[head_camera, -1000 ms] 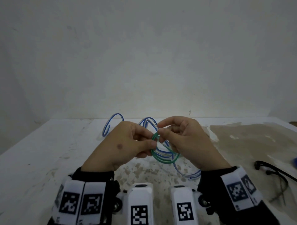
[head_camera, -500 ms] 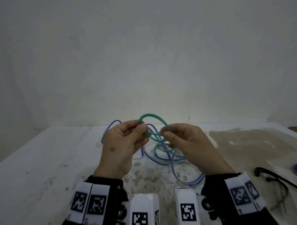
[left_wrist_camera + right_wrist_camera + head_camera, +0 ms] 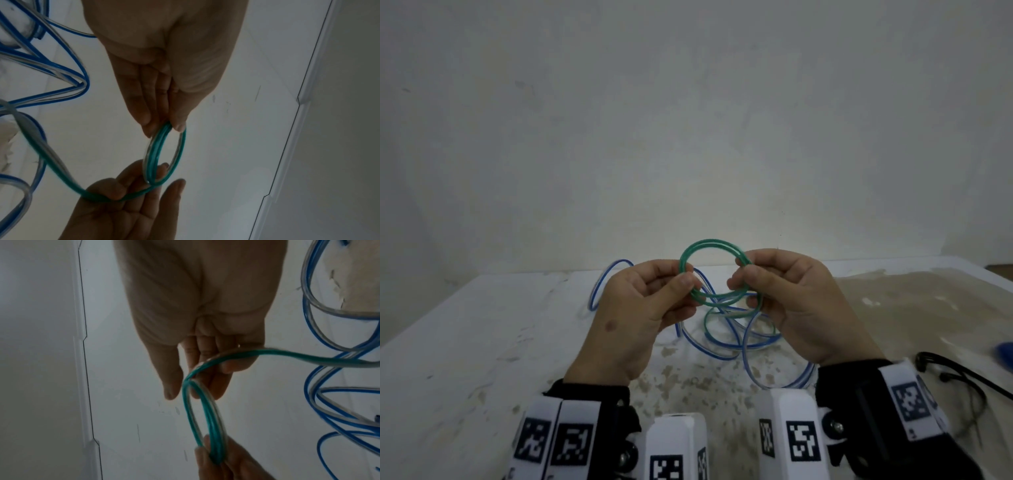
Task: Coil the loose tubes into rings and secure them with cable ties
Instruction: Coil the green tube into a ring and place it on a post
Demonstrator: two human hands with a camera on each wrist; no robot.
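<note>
- Two hands are holding a green tube (image 3: 711, 244) ring above the table (image 3: 482, 342) in the head view: the left hand (image 3: 643, 308) is pinching its left side, the right hand (image 3: 791, 301) its right; blue tubes (image 3: 722, 342) are lying beneath.
- Left wrist view: thumb and fingers (image 3: 141, 104) are pinching the coil's top.
- Right wrist view: fingertips (image 3: 218, 386) are gripping the coil, with a green tail trailing right.

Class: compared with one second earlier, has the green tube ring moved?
Yes. The green tube ring, pinched by left hand and right hand, has risen: its top now overlaps the wall above the table's back edge.
</note>
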